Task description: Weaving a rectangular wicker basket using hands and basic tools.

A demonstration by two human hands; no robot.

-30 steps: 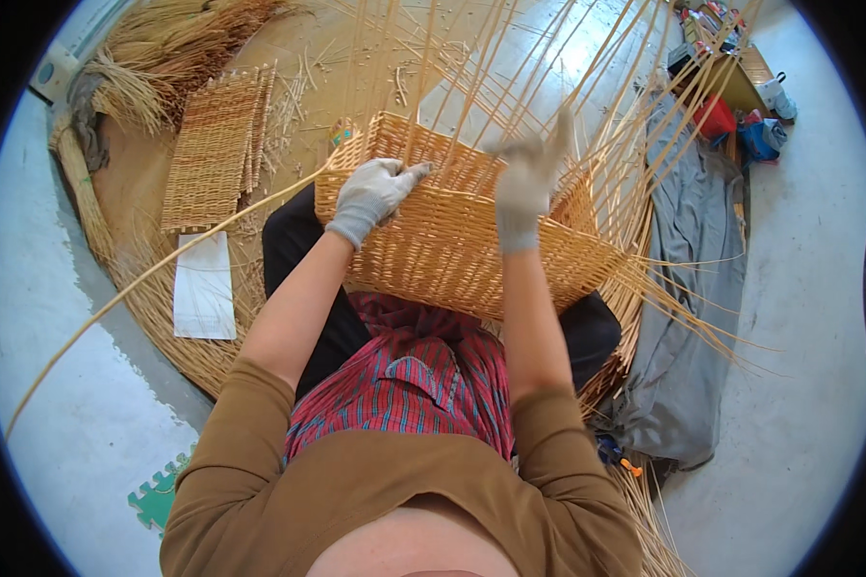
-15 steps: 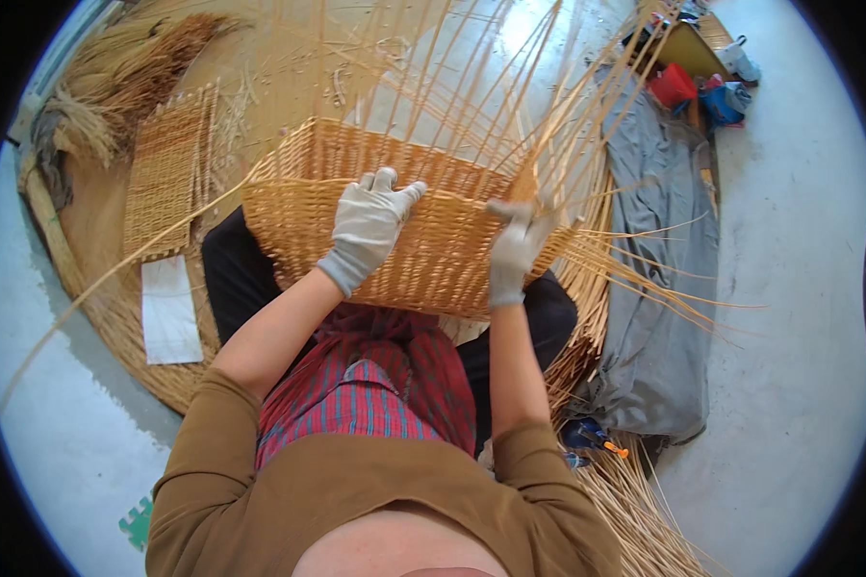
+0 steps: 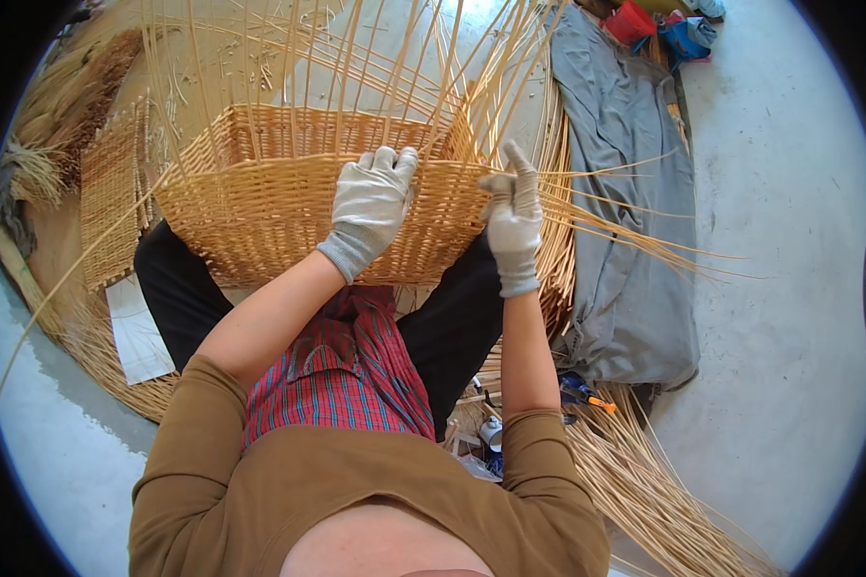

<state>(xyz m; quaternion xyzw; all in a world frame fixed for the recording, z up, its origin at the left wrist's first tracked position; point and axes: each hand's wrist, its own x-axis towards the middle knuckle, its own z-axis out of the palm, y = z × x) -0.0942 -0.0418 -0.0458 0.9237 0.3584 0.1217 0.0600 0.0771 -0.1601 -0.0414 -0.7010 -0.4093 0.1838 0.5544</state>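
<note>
Curling over from the near side, the left hand [image 3: 370, 197] holds the wicker basket [image 3: 255, 204]; at its right corner is the right hand [image 3: 514, 221], whose grip I cannot tell.

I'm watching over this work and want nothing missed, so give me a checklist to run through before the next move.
1. Pale-grey-gloved left hand on the near wall of the boxy tan wicker basket: ok, fingers at the rim.
2. Pale-grey-gloved right hand gripping a strand: cannot tell; it is by the basket's right end, with no clear grip visible.
3. Thin upright tan stakes rising above the rim: ok.
4. Thin loose tan strands at the right end tucked in: not ok, they jut out sideways.
5. Long tan cane at the left clear of the bare left forearm: ok.
</note>
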